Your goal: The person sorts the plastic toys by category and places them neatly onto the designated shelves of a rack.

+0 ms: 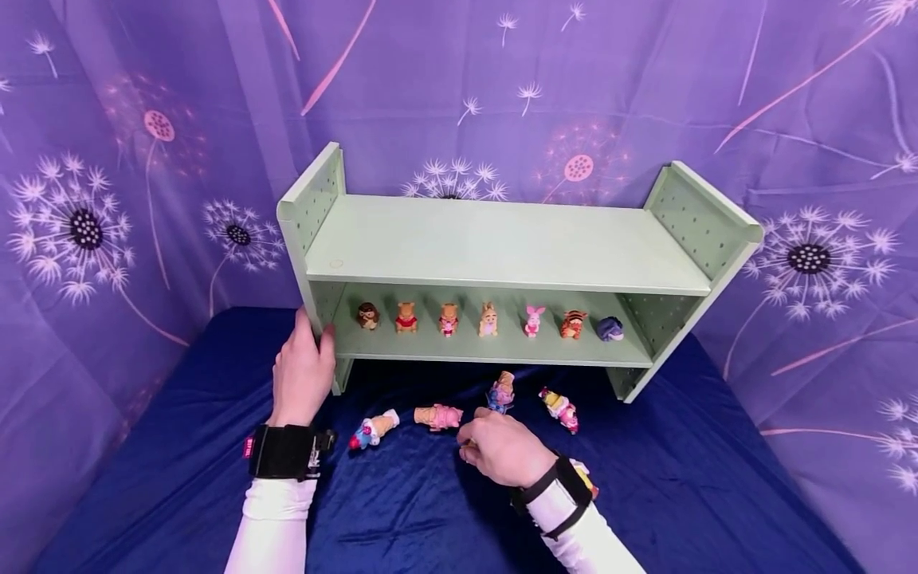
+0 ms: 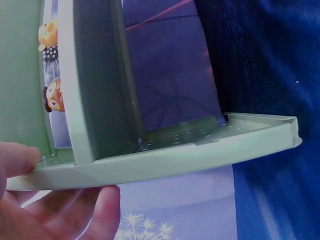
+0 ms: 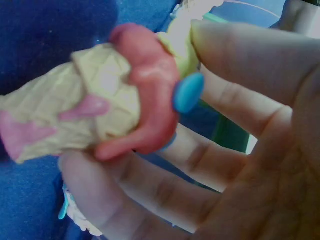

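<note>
My left hand (image 1: 303, 375) grips the left side panel of a pale green shelf (image 1: 502, 243), thumb on the inner face and fingers on the outer in the left wrist view. Low over the blue cloth, my right hand (image 1: 505, 448) pinches an ice-cream-cone figurine (image 3: 105, 95) with a waffle cone, red-pink scoop and a yellow top. The head view mostly hides that figurine behind the hand. Around it lie a blue-topped cone figurine (image 1: 374, 429), a pink one (image 1: 439, 417), a blue-purple one (image 1: 500, 392) and a yellow-and-pink one (image 1: 559, 410).
On the lower shelf board stands a row of small figures, from a brown owl (image 1: 368, 316) to a blue-grey donkey (image 1: 610, 328). Another yellow figurine (image 1: 584, 478) shows partly behind my right wrist. A purple dandelion curtain (image 1: 445, 88) hangs behind.
</note>
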`<state>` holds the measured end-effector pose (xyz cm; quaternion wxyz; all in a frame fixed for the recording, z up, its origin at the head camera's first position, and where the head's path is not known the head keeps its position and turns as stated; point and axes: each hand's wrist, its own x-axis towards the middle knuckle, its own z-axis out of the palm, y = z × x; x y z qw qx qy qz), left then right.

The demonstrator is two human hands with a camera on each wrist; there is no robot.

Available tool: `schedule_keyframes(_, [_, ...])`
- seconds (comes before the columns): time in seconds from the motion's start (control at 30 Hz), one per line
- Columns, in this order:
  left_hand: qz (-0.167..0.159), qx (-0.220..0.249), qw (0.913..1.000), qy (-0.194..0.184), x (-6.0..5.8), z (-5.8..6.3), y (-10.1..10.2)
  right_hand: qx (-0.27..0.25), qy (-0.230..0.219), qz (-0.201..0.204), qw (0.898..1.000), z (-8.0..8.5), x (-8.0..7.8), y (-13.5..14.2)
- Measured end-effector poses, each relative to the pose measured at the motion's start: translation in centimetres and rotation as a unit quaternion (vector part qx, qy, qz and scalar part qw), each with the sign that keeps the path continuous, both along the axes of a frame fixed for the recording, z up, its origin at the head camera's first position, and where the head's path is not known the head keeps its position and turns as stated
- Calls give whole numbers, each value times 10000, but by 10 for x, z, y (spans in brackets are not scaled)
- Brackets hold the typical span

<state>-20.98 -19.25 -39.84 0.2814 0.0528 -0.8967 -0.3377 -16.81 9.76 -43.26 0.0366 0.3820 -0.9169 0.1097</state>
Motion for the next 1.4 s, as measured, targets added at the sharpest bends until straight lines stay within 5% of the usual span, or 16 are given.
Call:
schedule_keyframes(0.73, [-43, 8, 10000, 66, 0, 2, 1, -112, -938, -493, 9943, 5, -3, 2])
schedule_keyframes(1.13, [-3, 75, 10000, -39, 3, 0, 2, -434, -412, 14, 9982, 16, 3, 1])
schedule_keyframes(1.4, [-25, 85, 9999, -89, 2, 1, 1, -1135, -15, 413, 9927, 57, 5, 0])
